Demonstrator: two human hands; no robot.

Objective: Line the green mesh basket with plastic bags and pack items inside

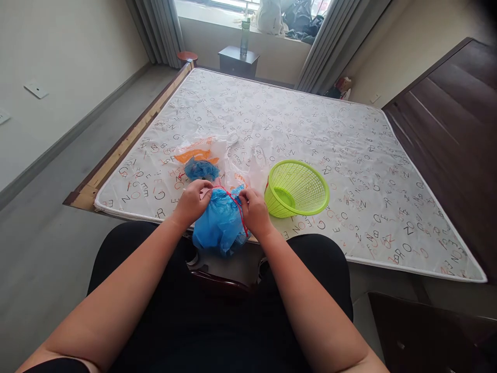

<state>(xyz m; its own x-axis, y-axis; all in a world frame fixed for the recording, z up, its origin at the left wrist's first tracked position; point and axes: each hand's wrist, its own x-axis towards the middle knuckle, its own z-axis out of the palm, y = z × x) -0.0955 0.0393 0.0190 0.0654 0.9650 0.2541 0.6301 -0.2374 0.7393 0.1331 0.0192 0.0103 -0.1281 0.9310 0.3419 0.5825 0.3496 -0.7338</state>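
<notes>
A blue plastic bag [220,221] hangs between my hands at the near edge of the mattress, with a red drawstring [229,194] across its gathered top. My left hand [195,199] is closed on the bag's upper left side. On the upper right, my right hand [254,208] pinches the bag's top, and a loose end of the red string dangles beside its fingers. Just beyond my left hand lies a crumpled dark blue bag [202,169]. A green mesh basket [297,187] leans tilted to the right of my right hand, its opening toward me.
White plastic bags with orange print [205,150] lie behind the blue bags. The letter-patterned mattress [349,155] rests on a wooden bed frame [132,132]. Farther off stand a nightstand [238,59] with a bottle [244,37] and a round stool [187,56].
</notes>
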